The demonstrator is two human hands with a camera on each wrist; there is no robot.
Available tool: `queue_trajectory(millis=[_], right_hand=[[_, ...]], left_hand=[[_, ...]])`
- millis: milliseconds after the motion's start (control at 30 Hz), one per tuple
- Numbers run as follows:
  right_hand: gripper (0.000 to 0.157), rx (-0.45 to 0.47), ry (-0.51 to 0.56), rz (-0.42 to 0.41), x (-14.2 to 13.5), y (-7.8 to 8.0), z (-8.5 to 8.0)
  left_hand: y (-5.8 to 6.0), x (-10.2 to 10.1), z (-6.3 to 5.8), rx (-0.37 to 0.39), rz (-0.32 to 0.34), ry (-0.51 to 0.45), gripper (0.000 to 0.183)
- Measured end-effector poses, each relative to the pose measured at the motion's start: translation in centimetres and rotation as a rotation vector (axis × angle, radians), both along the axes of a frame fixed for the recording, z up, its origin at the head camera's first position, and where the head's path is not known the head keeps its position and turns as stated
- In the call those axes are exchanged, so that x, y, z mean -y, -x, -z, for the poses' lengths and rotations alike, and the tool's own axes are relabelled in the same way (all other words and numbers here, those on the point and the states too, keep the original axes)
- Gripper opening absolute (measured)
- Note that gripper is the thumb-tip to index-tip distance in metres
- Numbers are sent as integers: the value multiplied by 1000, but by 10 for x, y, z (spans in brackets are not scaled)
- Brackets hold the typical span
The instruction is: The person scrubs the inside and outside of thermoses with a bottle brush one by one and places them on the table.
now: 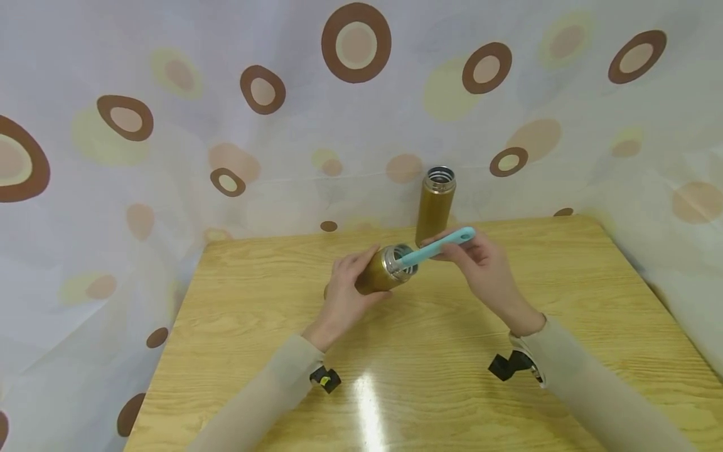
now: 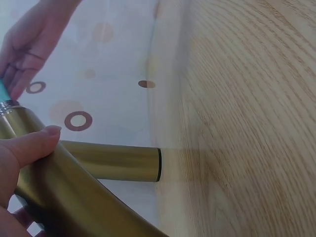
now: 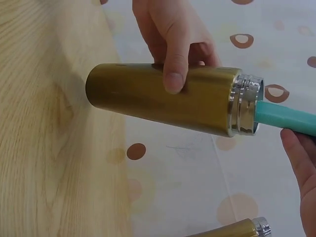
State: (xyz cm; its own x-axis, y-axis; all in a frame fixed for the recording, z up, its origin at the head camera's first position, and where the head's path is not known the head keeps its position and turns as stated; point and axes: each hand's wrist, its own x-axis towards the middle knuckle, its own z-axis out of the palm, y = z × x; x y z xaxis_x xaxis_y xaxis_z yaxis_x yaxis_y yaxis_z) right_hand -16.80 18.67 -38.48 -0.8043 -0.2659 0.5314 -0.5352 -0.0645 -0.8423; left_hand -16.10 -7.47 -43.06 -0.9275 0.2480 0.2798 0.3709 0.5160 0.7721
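Observation:
My left hand [image 1: 343,300] grips a gold thermos flask [image 3: 148,96] around its body, thumb on the near side. The flask is uncapped and tilted, with its silver threaded mouth [image 3: 245,104] toward my right hand. A teal handle [image 1: 433,248] with a hole at its end reaches into this mouth; its far end is hidden inside. My right hand [image 1: 490,271] pinches the handle between thumb and fingers, outside the opening. Just behind my right hand, a second gold flask [image 1: 435,210], also uncapped, stands upright.
The wooden table [image 1: 248,326] runs back to a wall covered with dotted pale sheeting [image 1: 316,138]. The second flask stands at the table's back edge. A small black camera [image 1: 326,379] sits on the left wrist and another [image 1: 510,365] on the right.

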Motion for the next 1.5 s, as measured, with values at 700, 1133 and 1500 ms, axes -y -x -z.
queue_trajectory(millis=[700,1133,1500], right_hand=[[16,-124,296,161,-19,-7,-21],[15,-179,337,153,-28,-8,-26],[15,-177,376,166,-33,-5,-28]], left_hand=[[3,11,1,-44,2,53,83],[2,21,2,-87,-7,87,82],[9,22,3,-95,-21,100,80]])
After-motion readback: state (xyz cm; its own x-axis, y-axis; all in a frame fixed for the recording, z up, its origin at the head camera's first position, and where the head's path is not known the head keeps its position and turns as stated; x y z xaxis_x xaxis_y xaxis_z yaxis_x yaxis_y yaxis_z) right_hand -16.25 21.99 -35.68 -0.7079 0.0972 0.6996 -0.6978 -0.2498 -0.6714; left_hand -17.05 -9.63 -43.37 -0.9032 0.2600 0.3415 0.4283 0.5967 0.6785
